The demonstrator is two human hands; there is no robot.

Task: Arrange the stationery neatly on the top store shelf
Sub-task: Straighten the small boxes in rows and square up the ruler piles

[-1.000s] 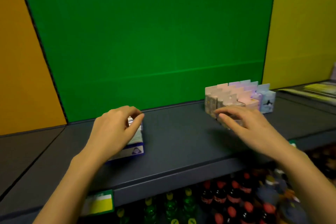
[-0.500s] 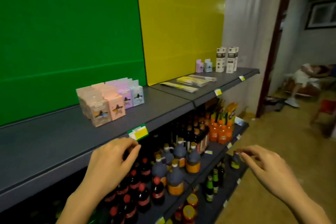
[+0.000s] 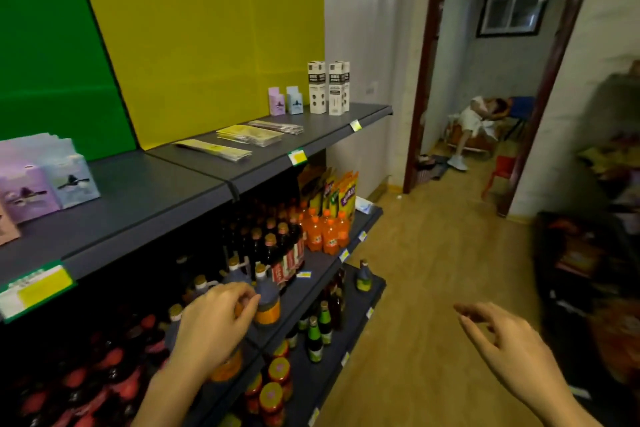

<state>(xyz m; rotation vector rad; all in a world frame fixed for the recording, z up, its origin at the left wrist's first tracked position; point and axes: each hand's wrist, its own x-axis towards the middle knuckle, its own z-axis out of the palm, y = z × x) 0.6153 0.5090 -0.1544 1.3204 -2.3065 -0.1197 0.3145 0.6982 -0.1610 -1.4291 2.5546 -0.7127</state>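
Observation:
The dark top shelf (image 3: 145, 194) runs from lower left to upper right. At its left stand pastel stationery boxes (image 3: 45, 180) in purple and light blue. Farther along lie flat yellow packets (image 3: 214, 149), a second yellow stack (image 3: 249, 134) and a striped packet (image 3: 277, 127). Two small pastel boxes (image 3: 285, 100) and two tall white boxes (image 3: 328, 87) stand at the far end. My left hand (image 3: 214, 326) hovers low in front of the bottle shelves, fingers loosely curled, holding nothing. My right hand (image 3: 509, 343) hangs over the floor, fingers apart and empty.
Below the top shelf are rows of dark bottles (image 3: 270, 246), orange bottles (image 3: 325, 229) and jars (image 3: 273, 388). A wooden floor (image 3: 426, 281) leads to a doorway (image 3: 422, 80), where a person (image 3: 474, 118) sits. Dark crates (image 3: 588, 260) stand at the right.
The view has swung right, away from the green panel. Both hands left the boxes on the top shelf and dropped below shelf height, empty.

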